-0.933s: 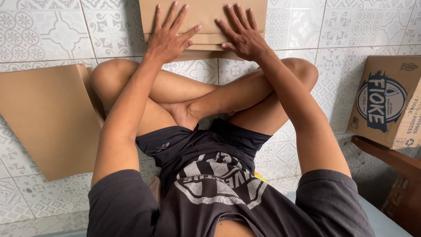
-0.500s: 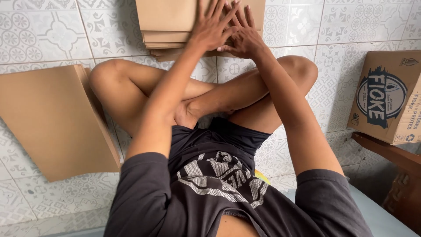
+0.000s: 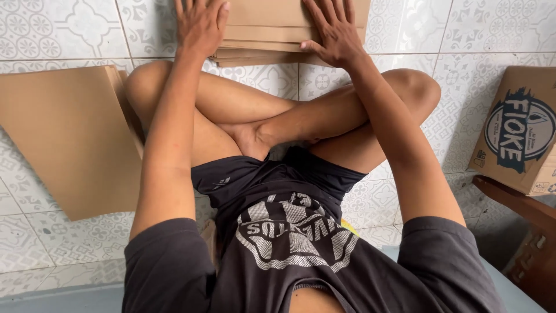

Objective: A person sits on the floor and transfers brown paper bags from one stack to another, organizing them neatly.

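Left hand: I see my left hand [image 3: 200, 23] lying flat, fingers spread, palm down on the left part of the cardboard stack [image 3: 272, 35]; it pinches nothing.
Right hand: my right hand [image 3: 333, 32] rests open on the right part of the same stack, fingers fanned out and thumb stretched along its near edge.
Cardboard stack: a pile of flat brown sheets on the tiled floor [image 3: 58, 29], just beyond my crossed legs [image 3: 278, 124]; its far end runs out of view at the top, so I cannot tell how long it is.
Gap between hands: they are apart, with bare cardboard showing between them.
Loose sheet: a large flat brown cardboard sheet [image 3: 63, 133] lies on the floor to my left, next to my knee.
Box: a printed cardboard box [image 3: 518, 130] sits to my right, apparently on a dark wooden piece [image 3: 521, 208].
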